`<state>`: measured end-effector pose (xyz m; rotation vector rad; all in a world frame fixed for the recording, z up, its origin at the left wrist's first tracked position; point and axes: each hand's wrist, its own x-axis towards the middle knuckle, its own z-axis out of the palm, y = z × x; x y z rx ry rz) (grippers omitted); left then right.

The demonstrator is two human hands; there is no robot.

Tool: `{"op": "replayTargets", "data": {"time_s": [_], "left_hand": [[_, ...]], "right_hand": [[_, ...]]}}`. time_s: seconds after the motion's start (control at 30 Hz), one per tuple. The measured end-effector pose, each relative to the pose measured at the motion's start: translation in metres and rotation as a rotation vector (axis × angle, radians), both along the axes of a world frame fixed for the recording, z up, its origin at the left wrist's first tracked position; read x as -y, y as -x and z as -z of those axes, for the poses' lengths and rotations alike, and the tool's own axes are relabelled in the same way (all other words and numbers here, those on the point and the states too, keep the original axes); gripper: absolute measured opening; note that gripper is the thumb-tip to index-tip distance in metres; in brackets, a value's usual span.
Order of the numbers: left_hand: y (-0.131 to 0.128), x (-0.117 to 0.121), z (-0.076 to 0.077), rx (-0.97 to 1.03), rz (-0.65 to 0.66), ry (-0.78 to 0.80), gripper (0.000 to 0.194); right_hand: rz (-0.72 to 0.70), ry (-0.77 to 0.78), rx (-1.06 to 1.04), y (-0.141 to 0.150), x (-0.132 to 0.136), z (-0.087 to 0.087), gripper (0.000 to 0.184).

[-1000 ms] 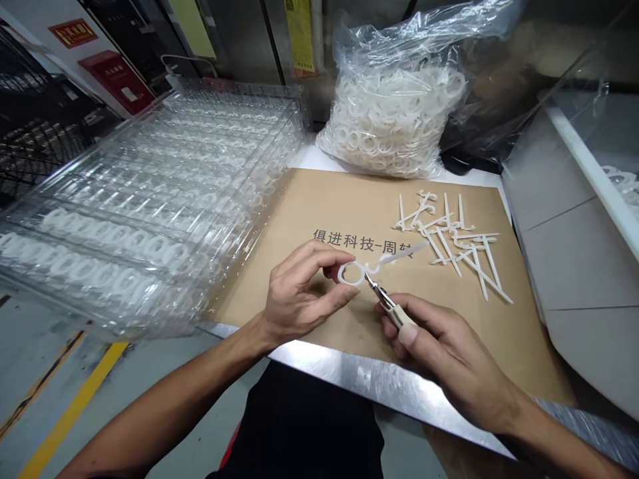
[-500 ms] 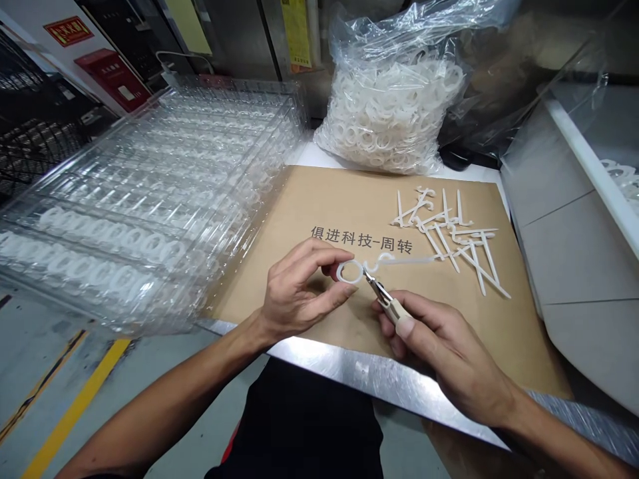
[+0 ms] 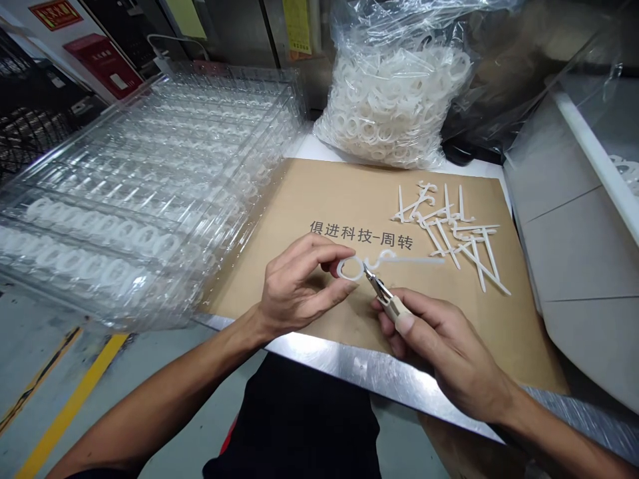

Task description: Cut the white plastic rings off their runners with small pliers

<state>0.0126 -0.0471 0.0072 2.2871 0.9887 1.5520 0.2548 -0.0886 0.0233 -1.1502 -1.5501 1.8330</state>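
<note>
Between thumb and fingers, my left hand (image 3: 304, 286) pinches a white translucent plastic ring (image 3: 351, 269). A curved plastic stem (image 3: 399, 258) runs off to the right from the ring's edge, above the cardboard. My right hand (image 3: 439, 346) grips a pair of nippers (image 3: 387, 295) with metal jaws and pale handles. Their tips touch the spot where ring and stem meet; whether the two are still joined I cannot make out. Loose plastic stems (image 3: 452, 233) lie in a pile to the right, on the brown cardboard sheet (image 3: 279, 219).
Clear plastic trays (image 3: 164, 179) holding rows of white rings are at the left. A clear bag (image 3: 389, 100) full of rings stands behind the cardboard. On the right is a pale bin (image 3: 584, 233) with rings inside. The table's metal edge (image 3: 359, 366) runs along the front.
The view has shifted slightly. Both hands keep their hold on the ring and the nippers, with the nipper tips at the same spot.
</note>
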Motion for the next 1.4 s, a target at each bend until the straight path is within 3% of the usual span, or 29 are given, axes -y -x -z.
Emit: {"op": "replayTargets", "data": {"time_s": [1.4], "left_hand": [[0.0013,0.0005,0.0012,-0.024,0.000,-0.015,0.026]], "right_hand": [[0.007,-0.026,0.036,-0.0016,0.0000,0.0020,0.039]]}}
